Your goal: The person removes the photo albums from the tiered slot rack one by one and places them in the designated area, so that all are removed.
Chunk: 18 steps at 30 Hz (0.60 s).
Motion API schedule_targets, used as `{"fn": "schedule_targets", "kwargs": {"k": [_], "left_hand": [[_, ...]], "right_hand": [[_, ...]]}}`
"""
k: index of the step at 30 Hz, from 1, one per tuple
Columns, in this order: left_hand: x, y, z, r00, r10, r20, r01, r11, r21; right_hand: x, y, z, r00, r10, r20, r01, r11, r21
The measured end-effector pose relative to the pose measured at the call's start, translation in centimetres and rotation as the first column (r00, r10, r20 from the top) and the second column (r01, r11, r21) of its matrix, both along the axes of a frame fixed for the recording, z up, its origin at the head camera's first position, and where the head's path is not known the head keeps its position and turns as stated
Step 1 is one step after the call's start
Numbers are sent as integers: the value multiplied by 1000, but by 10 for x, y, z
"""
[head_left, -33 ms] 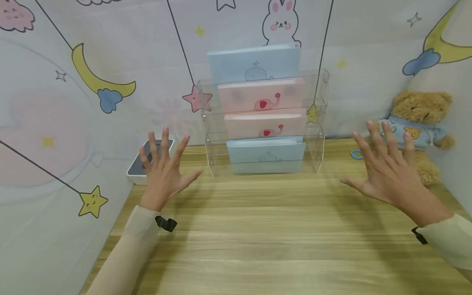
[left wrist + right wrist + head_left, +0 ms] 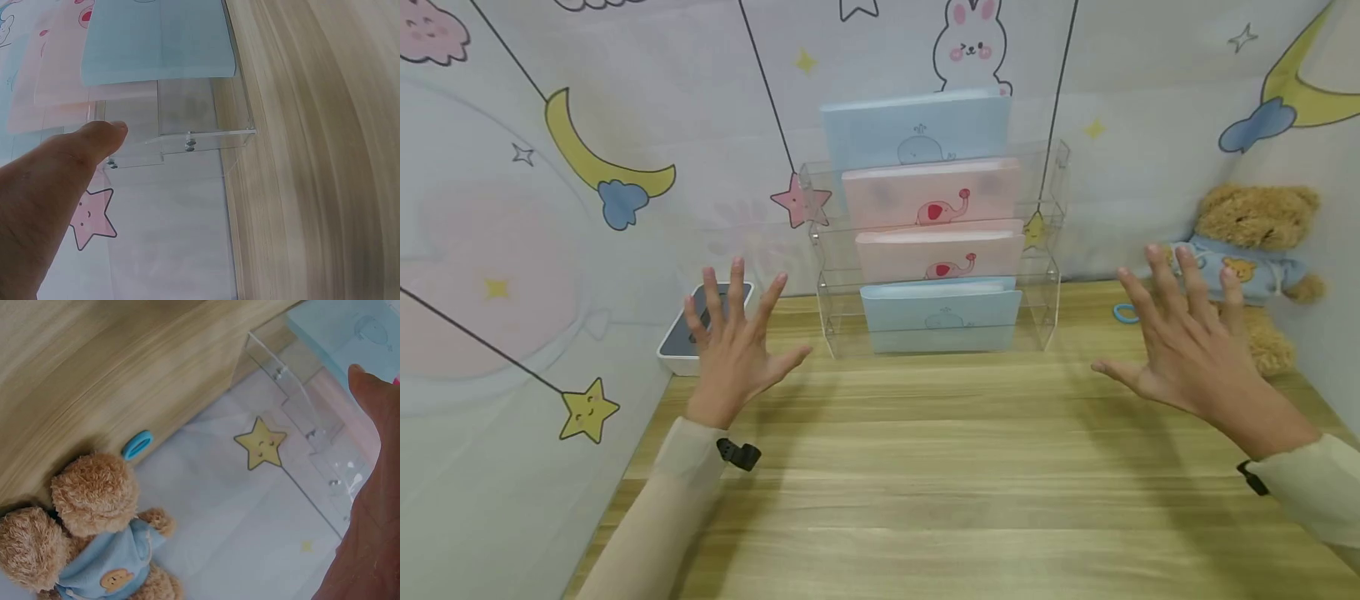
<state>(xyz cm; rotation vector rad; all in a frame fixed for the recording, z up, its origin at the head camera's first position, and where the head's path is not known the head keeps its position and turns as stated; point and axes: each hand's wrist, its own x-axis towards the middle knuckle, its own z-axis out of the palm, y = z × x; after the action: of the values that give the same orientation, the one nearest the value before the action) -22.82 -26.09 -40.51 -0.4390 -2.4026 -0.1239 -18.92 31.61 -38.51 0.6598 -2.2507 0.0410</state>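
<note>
Here, both hands (image 2: 730, 358) (image 2: 1201, 362) wide-splayed.

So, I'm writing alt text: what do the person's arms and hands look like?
The left sleeve and right sleeve are plain pale cream. A black device shows on the left, a black piece on the right. The left hand and right hand are bare, without gloves.

"What's covered?"
"The right hand (image 2: 1197, 354) hides part of the bear (image 2: 1255, 221); the left hand (image 2: 730, 358), part of the box (image 2: 681, 343)."
"And cut off?"
"The bear, at the right wrist view's bottom edge."
</note>
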Motion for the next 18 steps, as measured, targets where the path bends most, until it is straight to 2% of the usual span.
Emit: {"fn": "schedule_targets", "kwargs": {"k": [3, 4, 7, 9, 12, 16, 18], "left_hand": [[-1, 2, -1, 1000, -1, 3, 1, 1000, -4], [-1, 2, 0, 1000, -5, 2, 5, 1000, -4], [-2, 3, 1, 1000, -6, 2, 6, 1000, -6], [-2, 4, 1, 1000, -3, 10, 3, 1000, -7], [-1, 5, 2, 999, -3, 41, 3, 1000, 6], [-2, 8, 2, 998, -9, 61, 8, 1000, 30], [-2, 9, 2, 998, -10, 70, 7, 999, 42]], "right_hand": [[1, 2, 3, 996, -29, 82, 27, 999, 17], [3, 3, 6, 989, -57, 136, 53, 998, 31], [6, 4, 12, 949, -145, 280, 129, 989, 76], [7, 4, 15, 922, -193, 335, 167, 981, 103], [6, 2, 15, 922, -179, 342, 157, 984, 89], [3, -1, 13, 933, -140, 333, 130, 990, 51], [1, -2, 12, 924, -141, 356, 138, 990, 35]]}}
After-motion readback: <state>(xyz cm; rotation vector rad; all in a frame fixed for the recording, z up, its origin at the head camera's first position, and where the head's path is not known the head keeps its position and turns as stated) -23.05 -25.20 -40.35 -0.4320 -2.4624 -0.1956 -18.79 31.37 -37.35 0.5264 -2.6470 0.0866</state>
